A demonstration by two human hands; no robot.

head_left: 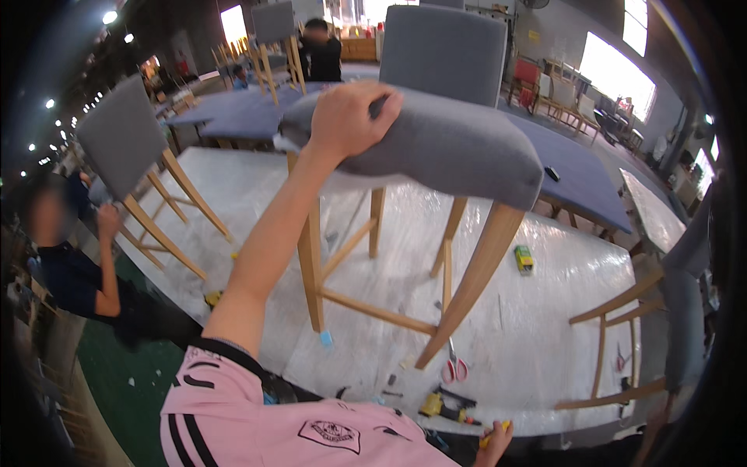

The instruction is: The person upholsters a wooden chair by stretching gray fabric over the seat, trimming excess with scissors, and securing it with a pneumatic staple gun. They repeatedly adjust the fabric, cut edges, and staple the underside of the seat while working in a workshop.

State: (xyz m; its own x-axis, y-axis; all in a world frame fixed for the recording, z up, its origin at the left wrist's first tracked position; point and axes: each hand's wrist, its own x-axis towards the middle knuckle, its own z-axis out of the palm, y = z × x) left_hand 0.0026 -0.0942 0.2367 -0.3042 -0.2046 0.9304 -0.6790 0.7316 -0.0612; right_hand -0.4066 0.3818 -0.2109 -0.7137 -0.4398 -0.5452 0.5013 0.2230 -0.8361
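A bar-height chair [436,140] with grey upholstery and pale wooden legs stands on a plastic-covered worktable [373,296] before me. My left hand [346,121] is on top of its seat with fingers curled. A dark bit shows between thumb and fingers, but I cannot make out what it is. White material hangs below the seat's edge there. Low at the picture's bottom edge, my right hand [494,445] is closed around a small yellow object [498,433], mostly hidden. Nearest to it on the table lies a yellow and black staple gun [443,406].
Red-handled scissors [454,368] and a yellow-green box [524,259] lie on the table. Another grey chair [124,144] stands at left beside a co-worker [78,265]; one more chair [685,311] is at right. Behind are blue-covered tables [580,175] and another person [320,53].
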